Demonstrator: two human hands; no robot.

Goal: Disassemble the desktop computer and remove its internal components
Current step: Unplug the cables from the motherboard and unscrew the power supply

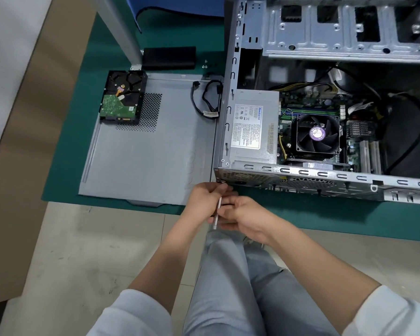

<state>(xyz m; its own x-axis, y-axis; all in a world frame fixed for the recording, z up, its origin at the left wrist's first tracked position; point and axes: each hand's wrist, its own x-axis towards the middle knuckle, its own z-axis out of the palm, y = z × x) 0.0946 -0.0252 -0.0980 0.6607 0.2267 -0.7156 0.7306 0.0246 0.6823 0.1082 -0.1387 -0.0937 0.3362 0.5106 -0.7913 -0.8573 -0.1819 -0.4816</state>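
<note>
My left hand (207, 194) and right hand (240, 218) both grip the screwdriver (217, 212) at the case (301, 175) corner; the hard drive (123, 97) lies on the side panel (150, 154).

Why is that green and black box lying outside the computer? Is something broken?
Nothing looks broken. The hard drive lies circuit-side up on the removed side panel, beside a loose cable, which fits disassembly.

Bare grey sheet-metal computer case (301, 173), dull-finished; flat matt steel side panel (150, 151); green matt table mat (121, 40); glossy black plastic CPU fan (317, 135); shiny metal screwdriver shaft (217, 212).
</note>
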